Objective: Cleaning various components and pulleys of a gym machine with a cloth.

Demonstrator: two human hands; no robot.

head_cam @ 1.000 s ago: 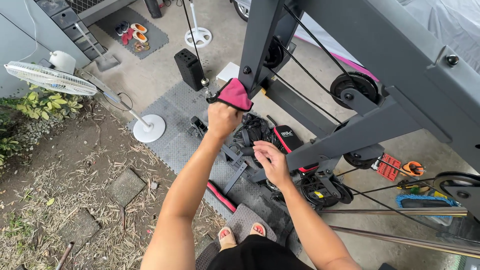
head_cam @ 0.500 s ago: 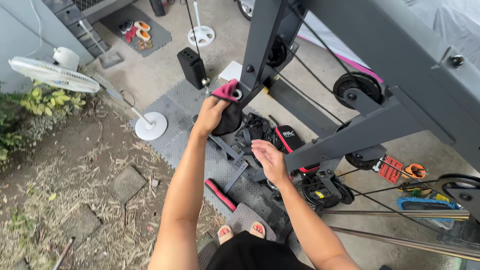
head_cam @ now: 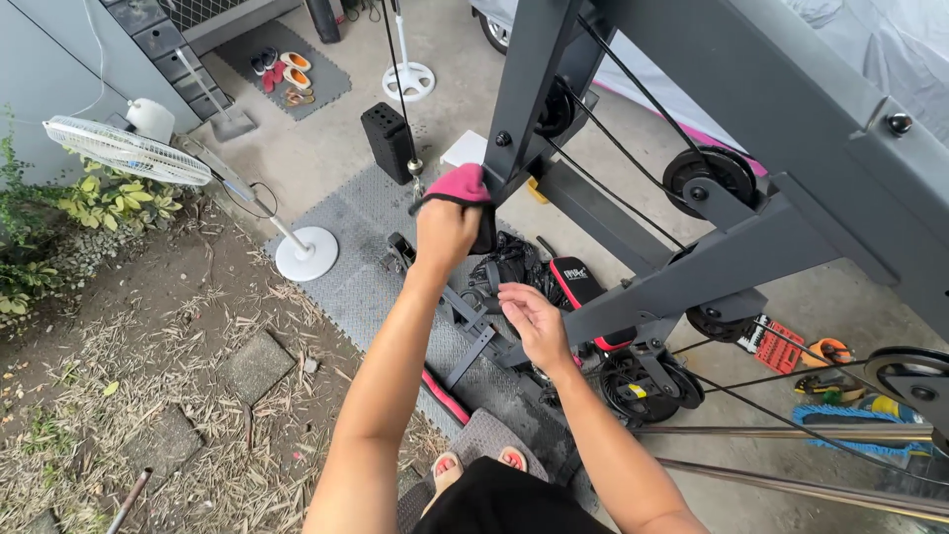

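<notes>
The left hand (head_cam: 445,229) gripped one pink and black cloth (head_cam: 465,188), pressed against the grey upright post (head_cam: 524,94) of the cable machine. The right hand (head_cam: 534,321) hovered lower with fingers loosely spread, holding nothing. Three black pulleys (head_cam: 704,176) showed on the frame. One white pedestal fan (head_cam: 127,150) stood at left.

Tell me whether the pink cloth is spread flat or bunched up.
Bunched up: the left hand grips the pink cloth in a wad against the grey frame post.
</notes>
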